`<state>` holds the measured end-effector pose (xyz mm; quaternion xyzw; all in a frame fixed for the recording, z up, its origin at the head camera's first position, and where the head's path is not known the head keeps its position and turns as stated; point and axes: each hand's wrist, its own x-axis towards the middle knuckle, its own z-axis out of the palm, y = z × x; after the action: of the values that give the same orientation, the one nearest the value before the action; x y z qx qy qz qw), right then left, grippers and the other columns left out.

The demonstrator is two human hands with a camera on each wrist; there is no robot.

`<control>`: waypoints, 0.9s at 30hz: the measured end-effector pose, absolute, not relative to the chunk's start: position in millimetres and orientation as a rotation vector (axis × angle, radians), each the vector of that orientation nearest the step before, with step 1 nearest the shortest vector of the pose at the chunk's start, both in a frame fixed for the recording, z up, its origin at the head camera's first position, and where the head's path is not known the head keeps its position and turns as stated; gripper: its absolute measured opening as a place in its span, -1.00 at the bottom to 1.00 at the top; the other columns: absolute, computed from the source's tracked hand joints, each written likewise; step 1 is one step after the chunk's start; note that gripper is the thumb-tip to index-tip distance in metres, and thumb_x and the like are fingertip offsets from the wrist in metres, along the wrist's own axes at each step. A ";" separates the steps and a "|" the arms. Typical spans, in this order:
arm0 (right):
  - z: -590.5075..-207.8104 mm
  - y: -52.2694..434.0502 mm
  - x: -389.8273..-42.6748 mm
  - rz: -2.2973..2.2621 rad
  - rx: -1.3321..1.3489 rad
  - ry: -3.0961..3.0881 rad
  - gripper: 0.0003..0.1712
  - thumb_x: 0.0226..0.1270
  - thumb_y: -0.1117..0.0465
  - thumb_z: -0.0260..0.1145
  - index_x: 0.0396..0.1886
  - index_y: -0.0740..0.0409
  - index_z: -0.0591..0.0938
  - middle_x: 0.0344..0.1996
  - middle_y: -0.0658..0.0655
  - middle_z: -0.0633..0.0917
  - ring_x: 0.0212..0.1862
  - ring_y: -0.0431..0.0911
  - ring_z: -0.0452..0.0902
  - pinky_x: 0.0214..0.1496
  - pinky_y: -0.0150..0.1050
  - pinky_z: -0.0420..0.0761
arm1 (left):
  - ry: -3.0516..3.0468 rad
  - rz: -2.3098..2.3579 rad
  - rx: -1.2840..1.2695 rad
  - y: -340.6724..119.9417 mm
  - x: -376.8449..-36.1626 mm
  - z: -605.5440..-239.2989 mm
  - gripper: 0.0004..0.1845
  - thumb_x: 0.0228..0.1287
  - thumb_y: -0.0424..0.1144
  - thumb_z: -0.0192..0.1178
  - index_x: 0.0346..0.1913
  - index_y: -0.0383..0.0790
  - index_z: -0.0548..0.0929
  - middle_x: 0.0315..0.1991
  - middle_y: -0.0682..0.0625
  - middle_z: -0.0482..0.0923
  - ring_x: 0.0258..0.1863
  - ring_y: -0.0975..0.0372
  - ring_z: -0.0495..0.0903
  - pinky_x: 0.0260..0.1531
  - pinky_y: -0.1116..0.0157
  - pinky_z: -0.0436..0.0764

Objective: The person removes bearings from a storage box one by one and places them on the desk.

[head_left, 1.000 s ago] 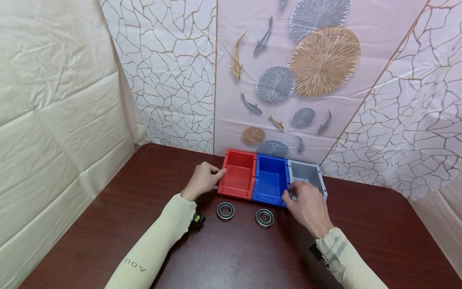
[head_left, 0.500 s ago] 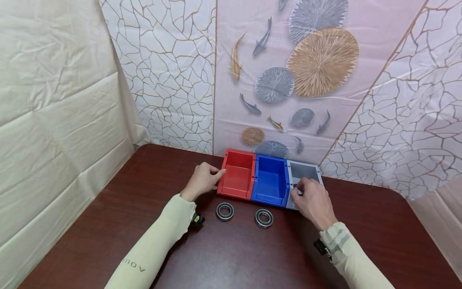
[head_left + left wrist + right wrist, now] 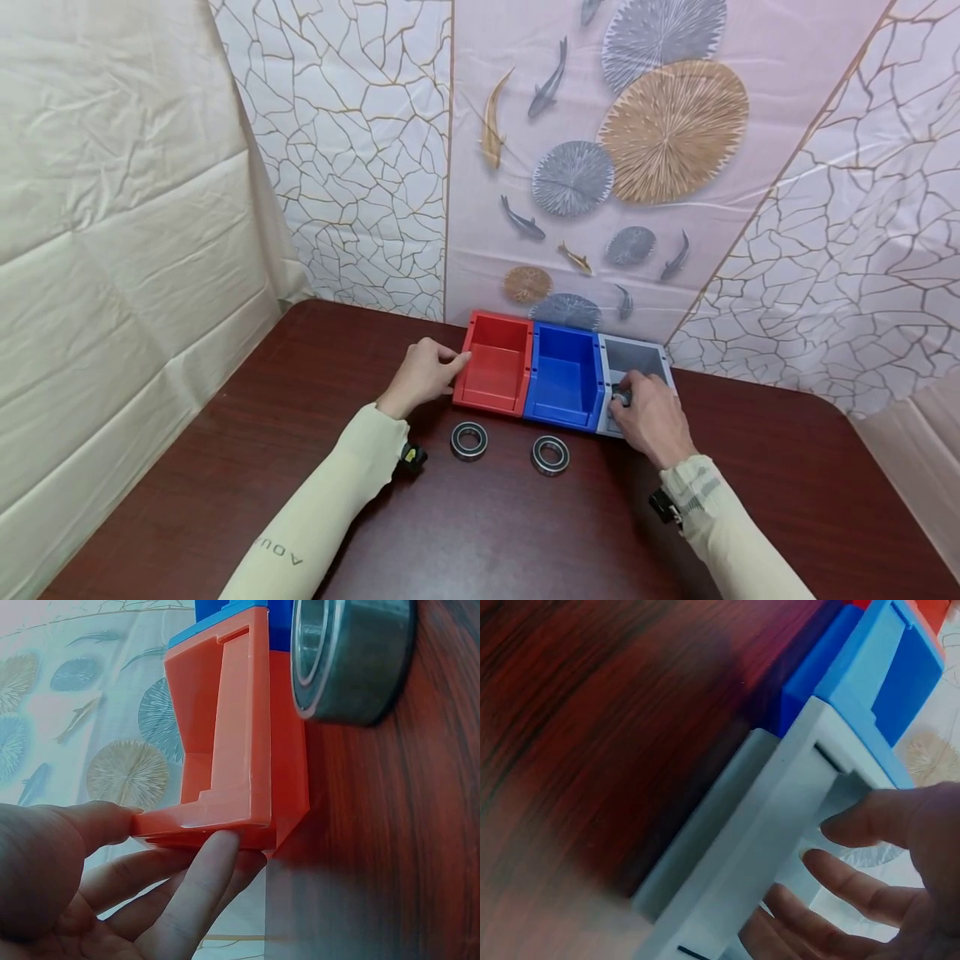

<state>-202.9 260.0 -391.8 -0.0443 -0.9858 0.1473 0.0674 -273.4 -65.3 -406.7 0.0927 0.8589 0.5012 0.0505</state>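
My left hand (image 3: 422,377) holds the side of the red bin (image 3: 491,379), its thumb on the rim and its fingers against the outer wall. In the left wrist view the same hand grips the red bin's edge. My right hand (image 3: 657,419) reaches into the grey bin (image 3: 633,352). Beside its thumb and forefinger a dark bearing (image 3: 621,395) shows, partly hidden by the hand. The right wrist view shows those fingers relaxed over the grey bin's front wall (image 3: 739,859), with nothing seen between them. Two ball bearings, one left (image 3: 468,441) and one right (image 3: 550,455), lie flat on the table.
A blue bin (image 3: 564,375) stands between the red and grey ones, all three joined in a row. They sit at the back of the dark wooden table (image 3: 480,533). A patterned cloth (image 3: 487,242) hangs right behind them.
My right hand has moved rightward, from the edge between the blue and grey bins into the grey bin, where the dark bearing now shows. The left hand has stayed on the red bin.
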 end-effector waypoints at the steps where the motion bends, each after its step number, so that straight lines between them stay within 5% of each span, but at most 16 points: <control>1: -392.5 260.2 -203.7 0.438 -0.138 -2.972 -0.63 0.35 0.21 0.26 0.06 0.34 0.62 -0.06 0.41 0.62 -0.09 0.21 0.56 -0.06 0.17 0.65 | 2.617 1.525 0.283 -65.2 -273.5 -406.8 -0.61 0.45 -0.06 0.27 0.02 -0.36 0.79 -0.13 -0.21 0.79 -0.44 0.18 0.82 -0.32 0.27 0.80; 16: -400.0 263.7 -223.3 0.362 -0.221 -3.108 -0.37 0.37 0.23 0.32 0.35 0.43 0.44 0.19 0.54 0.55 0.23 0.36 0.50 0.25 0.28 0.57 | 2.625 1.512 0.275 -65.0 -274.4 -406.6 -0.61 0.45 -0.06 0.27 0.04 -0.35 0.78 -0.13 -0.20 0.79 -0.43 0.19 0.82 -0.31 0.25 0.81; 27: -406.9 263.6 -234.6 0.361 -0.255 -3.138 -0.41 0.37 0.26 0.29 0.36 0.36 0.49 0.23 0.51 0.56 0.24 0.35 0.54 0.23 0.26 0.59 | 2.625 1.514 0.275 -64.4 -273.8 -407.3 -0.62 0.44 -0.07 0.28 0.03 -0.34 0.78 -0.13 -0.19 0.79 -0.43 0.18 0.82 -0.34 0.28 0.80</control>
<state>-234.6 263.6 -406.9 -0.0806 -0.9901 0.1138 -0.0136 -273.8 -64.4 -407.3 0.0902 0.8615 0.4971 0.0495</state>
